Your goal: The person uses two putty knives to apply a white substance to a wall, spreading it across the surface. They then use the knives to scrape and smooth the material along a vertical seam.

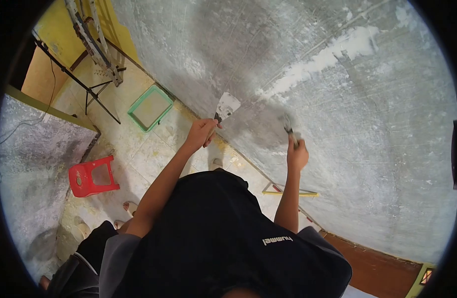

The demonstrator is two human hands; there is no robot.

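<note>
My left hand (201, 134) is closed around the handle of a putty knife (229, 104). Its broad blade points up and to the right, smeared with white and grey filler, and overlaps the grey wall (337, 114) in this view. Farther right, my right hand (298, 158) grips a second putty knife (287, 122) by its pale handle. That blade is seen nearly edge-on, close to the wall, beside a darker damp-looking patch. A streak of white filler (322, 59) runs diagonally across the wall above both hands.
A green tray (134, 110) lies on the stained tile floor, with a red plastic stool (92, 176) lower left. Behind stand a black metal stand (72, 74) and paint-spattered wooden rails (92, 39). Another person's dark-clothed leg (84, 258) shows at lower left. A yellow-edged frame (290, 193) is by the wall base.
</note>
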